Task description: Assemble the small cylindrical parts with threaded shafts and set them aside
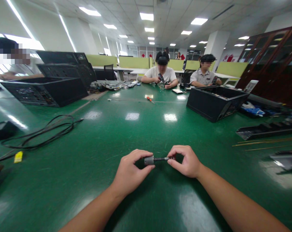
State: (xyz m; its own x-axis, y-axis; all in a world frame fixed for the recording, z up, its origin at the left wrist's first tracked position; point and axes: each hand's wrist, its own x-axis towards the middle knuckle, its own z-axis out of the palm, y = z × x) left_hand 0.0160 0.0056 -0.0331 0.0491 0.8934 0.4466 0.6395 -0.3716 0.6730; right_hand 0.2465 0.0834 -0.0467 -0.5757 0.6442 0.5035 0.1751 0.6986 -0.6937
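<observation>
Both of my hands meet over the green table point(126, 129), holding one small metal piece between them. My left hand point(130, 170) pinches a short grey cylinder point(149, 160) that looks like a drill chuck, thumb below and fingers above. A thin dark shaft point(160, 159) runs out of it to the right, in line with it and roughly level. At the shaft's far end, my right hand point(185, 161) pinches the tip, which seems to have spiral grooves like a drill bit. The fingertips partly hide that tip.
Further off lies an orange screwdriver point(149, 99). Black computer cases stand at left point(46, 90) and right point(215, 101). A coiled black cable point(56, 129) and a yellow tag point(18, 157) lie left; metal rails point(266, 130) and thin rods point(261, 141) lie right. Co-workers sit around the table.
</observation>
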